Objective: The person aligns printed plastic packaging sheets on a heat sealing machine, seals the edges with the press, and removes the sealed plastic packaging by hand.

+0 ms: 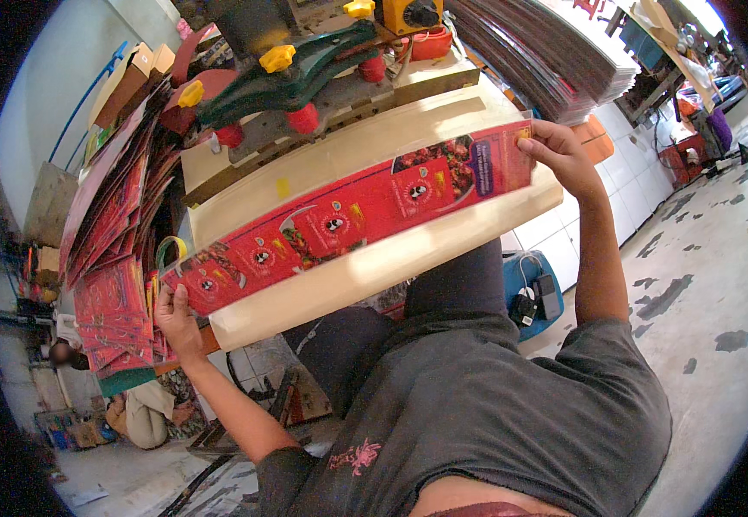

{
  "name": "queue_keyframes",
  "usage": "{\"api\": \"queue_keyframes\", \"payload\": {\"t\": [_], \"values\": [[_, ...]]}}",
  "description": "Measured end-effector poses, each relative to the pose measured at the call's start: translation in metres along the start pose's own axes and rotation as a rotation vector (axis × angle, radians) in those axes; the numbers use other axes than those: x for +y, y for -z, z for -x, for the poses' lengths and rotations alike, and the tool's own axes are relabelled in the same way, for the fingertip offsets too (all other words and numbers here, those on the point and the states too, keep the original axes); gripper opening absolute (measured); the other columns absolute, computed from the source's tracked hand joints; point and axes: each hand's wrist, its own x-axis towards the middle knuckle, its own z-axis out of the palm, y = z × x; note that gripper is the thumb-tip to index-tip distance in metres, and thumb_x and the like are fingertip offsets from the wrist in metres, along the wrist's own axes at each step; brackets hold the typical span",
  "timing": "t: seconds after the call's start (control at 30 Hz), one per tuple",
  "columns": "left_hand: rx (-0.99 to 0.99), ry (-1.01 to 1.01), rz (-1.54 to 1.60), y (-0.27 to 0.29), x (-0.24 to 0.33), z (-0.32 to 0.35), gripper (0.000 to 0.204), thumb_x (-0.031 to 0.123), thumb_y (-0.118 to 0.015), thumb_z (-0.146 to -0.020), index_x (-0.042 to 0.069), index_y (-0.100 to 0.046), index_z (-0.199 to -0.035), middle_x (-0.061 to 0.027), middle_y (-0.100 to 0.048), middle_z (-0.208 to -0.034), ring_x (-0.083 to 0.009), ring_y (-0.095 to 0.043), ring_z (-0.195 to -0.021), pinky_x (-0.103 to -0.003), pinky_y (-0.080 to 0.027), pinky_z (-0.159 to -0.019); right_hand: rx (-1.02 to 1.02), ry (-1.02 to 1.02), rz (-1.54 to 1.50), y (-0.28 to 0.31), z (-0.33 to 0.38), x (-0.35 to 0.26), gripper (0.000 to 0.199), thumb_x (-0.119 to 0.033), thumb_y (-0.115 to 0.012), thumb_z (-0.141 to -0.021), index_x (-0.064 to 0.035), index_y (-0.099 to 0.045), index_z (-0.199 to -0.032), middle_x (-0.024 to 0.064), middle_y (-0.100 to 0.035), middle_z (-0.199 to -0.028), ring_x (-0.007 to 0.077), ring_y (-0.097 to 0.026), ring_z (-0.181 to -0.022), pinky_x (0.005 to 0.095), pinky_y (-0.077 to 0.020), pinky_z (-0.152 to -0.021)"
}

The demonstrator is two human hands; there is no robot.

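A long red printed cardboard sheet (pixel 374 211) with food pictures stretches between my two hands, above a cream-coloured work board (pixel 391 277). Its left end is pinched by my left hand (pixel 177 320), thumb on top. At the upper right corner, my right hand (pixel 561 155) grips the other end between thumb and fingers. The sheet slants upward to the right. Just beyond it stands a machine with a dark green bar (pixel 292 73), yellow knobs (pixel 277 59) and red round feet (pixel 302 119).
Stacked red printed sheets (pixel 115 297) lean at the left, beside a roll of tape (pixel 171 251). A tall pile of flat sheets (pixel 546 56) stands at the far right. A blue stool (pixel 539 324) holding chargers is near my right leg. Another person (pixel 146 414) sits at the lower left.
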Motion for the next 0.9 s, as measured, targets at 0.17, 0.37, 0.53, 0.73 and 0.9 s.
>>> {"api": "queue_keyframes", "payload": {"t": [0.17,0.37,0.53,0.73,0.9], "values": [[-0.076,0.007,0.036,-0.021,0.027,0.003,0.030,0.015,-0.062,-0.100,-0.001,-0.062,-0.125,-0.0089,-0.068,-0.118,-0.0176,-0.067,-0.102,-0.033,-0.055,-0.093,0.112,0.036,-0.479,-0.018,0.007,-0.018,0.038,-0.019,-0.063,-0.096,0.0040,-0.062,-0.126,0.0104,-0.071,-0.112,0.0136,-0.069,-0.099,0.0280,-0.0555,-0.091],[-0.104,0.163,0.176,-0.033,0.036,0.007,0.039,0.020,-0.060,-0.096,-0.002,-0.056,-0.128,-0.0130,-0.069,-0.114,-0.0202,-0.069,-0.102,-0.037,-0.058,-0.091,0.076,-0.054,-0.551,-0.029,0.009,-0.038,0.053,-0.023,-0.059,-0.081,0.0045,-0.059,-0.127,0.0128,-0.068,-0.115,0.0181,-0.068,-0.102,0.0306,-0.0546,-0.094],[-0.154,0.140,0.267,-0.059,0.041,0.014,0.033,0.023,-0.057,-0.097,0.001,-0.057,-0.121,-0.0126,-0.067,-0.114,-0.0224,-0.069,-0.103,-0.040,-0.059,-0.089,0.012,-0.054,-0.516,-0.019,-0.001,-0.028,0.037,-0.031,-0.065,-0.091,-0.0018,-0.061,-0.114,0.0061,-0.063,-0.101,0.0126,-0.066,-0.096,0.0278,-0.0553,-0.087],[-0.107,0.183,0.206,-0.047,0.024,0.005,0.024,0.025,-0.054,-0.100,0.005,-0.057,-0.114,-0.0067,-0.063,-0.105,-0.0181,-0.064,-0.099,-0.035,-0.054,-0.090,0.030,-0.054,-0.509,-0.014,-0.009,-0.017,0.037,-0.031,-0.066,-0.094,-0.0003,-0.063,-0.115,0.0079,-0.066,-0.106,0.0131,-0.067,-0.099,0.0282,-0.0548,-0.091],[0.007,0.256,0.330,-0.034,0.004,-0.001,0.017,0.021,-0.053,-0.103,0.007,-0.057,-0.111,-0.0038,-0.061,-0.100,-0.0147,-0.062,-0.096,-0.033,-0.052,-0.090,-0.074,-0.053,-0.505,-0.009,-0.019,-0.015,0.040,-0.030,-0.067,-0.094,0.0029,-0.066,-0.116,0.0115,-0.069,-0.111,0.0162,-0.069,-0.101,0.0313,-0.0553,-0.094]]}}
